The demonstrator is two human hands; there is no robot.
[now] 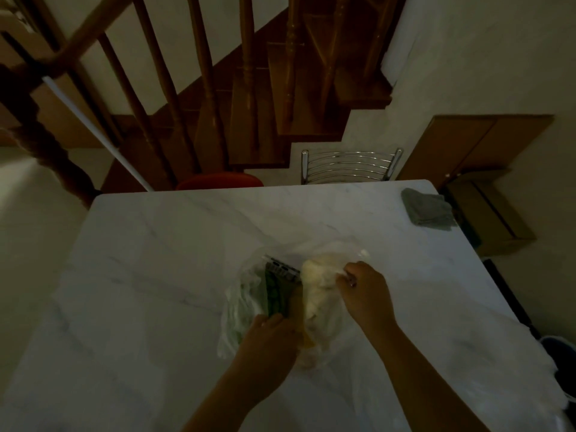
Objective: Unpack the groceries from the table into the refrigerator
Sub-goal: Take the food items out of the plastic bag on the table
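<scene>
Dim feed, some blur. I've got both hands over the white marble surface (156,244), working on a clear plastic bag (240,307) of groceries near its middle. Left hand (271,338) is curled down onto a dark green packet (276,294) at the bag's near side, fingers on it; can't tell if it's a full grip. Right hand (361,288) is clenched, pinching the plastic around a pale yellowish lump (314,285) just right of the packet. Can't tell what the lump is. A grey strip with dark markings (283,271) sits at the packet's far end, inside the bag. More loose clear plastic spreads toward the surface's right edge. Folded grey cloth (425,210) lies on the far right corner, well apart from the bag. Metal chair back (349,166) and a red seat (218,180) sit beyond the far edge, wooden stairs (249,88) behind them. Fridge isn't in view.
</scene>
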